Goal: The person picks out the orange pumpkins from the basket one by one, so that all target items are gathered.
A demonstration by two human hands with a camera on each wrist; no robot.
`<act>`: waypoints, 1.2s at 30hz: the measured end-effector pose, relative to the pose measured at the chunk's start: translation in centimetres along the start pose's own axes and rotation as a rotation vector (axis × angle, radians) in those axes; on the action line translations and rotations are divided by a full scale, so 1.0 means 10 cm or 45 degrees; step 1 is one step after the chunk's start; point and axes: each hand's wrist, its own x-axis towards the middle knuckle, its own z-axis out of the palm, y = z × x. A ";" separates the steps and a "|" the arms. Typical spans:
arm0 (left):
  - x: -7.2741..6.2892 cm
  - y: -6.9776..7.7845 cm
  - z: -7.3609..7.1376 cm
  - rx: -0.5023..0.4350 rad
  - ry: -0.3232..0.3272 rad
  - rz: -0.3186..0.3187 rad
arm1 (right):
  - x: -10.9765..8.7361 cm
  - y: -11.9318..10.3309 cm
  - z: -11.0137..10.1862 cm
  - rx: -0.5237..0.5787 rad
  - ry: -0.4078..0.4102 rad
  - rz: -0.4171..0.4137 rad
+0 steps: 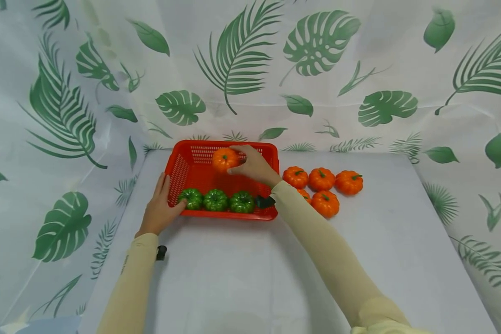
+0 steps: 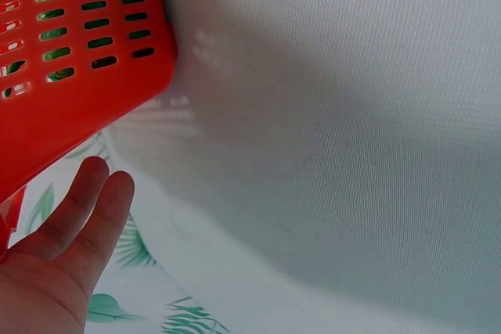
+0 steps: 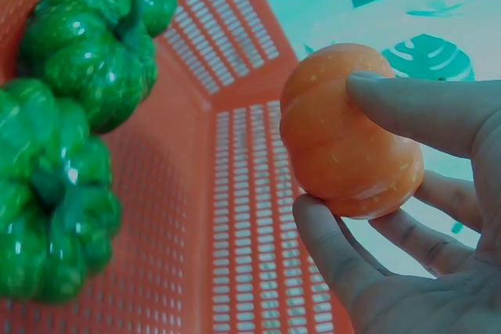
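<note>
A red plastic basket [image 1: 223, 215] holds three green pumpkins in a row along its front side: a left one [image 1: 190, 198], a middle one [image 1: 215, 200] and a right one [image 1: 242, 202]. My left hand [image 1: 160, 211] grips the basket's front left corner, thumb over the rim; in the left wrist view two fingers [image 2: 109, 209] extend straight outside the wall. Over the back of the basket, my right hand [image 1: 254, 164] holds an orange pumpkin [image 1: 225, 160] between thumb and fingers. The right wrist view shows this pumpkin [image 3: 344, 134] on its side, above the slotted wall.
Several orange pumpkins [image 1: 321, 179] stand on the white table [image 1: 234, 278] right of the basket, one partly hidden by the right sleeve [image 1: 330, 246]. A leaf-patterned curtain [image 1: 250, 69] borders the table at the back and sides.
</note>
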 end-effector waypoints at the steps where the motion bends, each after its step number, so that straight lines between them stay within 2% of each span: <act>1: 0.00 0.00 0.00 -0.001 0.001 0.001 | -0.03 0.01 -0.02 0.004 0.010 0.003; 9: 0.00 -0.01 0.00 0.009 0.001 0.009 | -0.23 0.07 -0.22 0.107 0.074 -0.010; 18: -0.01 0.02 -0.01 -0.001 -0.017 0.008 | -0.56 0.11 -0.47 0.093 0.129 0.044; 25: -0.05 0.05 -0.03 -0.013 -0.033 0.020 | -0.81 0.25 -0.63 0.088 0.189 0.080; 30: -0.07 0.06 -0.05 -0.006 -0.042 0.018 | -0.99 0.34 -0.72 0.104 0.248 0.066; 36: -0.06 0.06 -0.04 0.000 -0.037 0.016 | -1.21 0.44 -0.84 0.098 0.274 0.140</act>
